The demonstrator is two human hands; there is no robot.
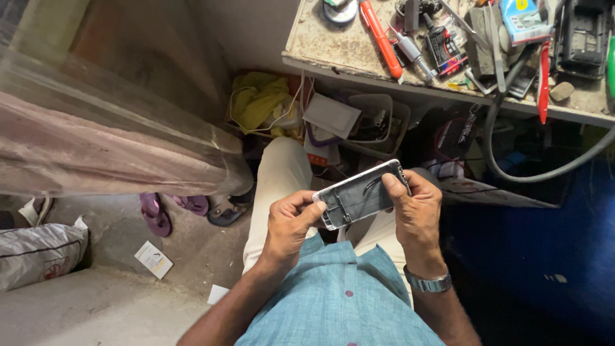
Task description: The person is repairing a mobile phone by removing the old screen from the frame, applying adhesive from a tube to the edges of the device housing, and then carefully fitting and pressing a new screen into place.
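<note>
— Starting at the left: what is gripped by the left hand (289, 224)?

— The lower-left end of an opened phone frame (362, 192) is pinched there, above the lap. Its long axis is tilted, rising toward the upper right.

— And the right hand (415, 208)?

— The upper-right end is grasped, with the thumb laid on the inner face. Beyond, a red screwdriver (380, 38) is seen near the workbench (327, 48) front edge.

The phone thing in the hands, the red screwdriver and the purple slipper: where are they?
Opened phone frame (359, 195): head view, on its dark inner face.
Red screwdriver (382, 38): head view, on the middle of its handle.
Purple slipper (155, 215): head view, on its sole, on the floor.
</note>
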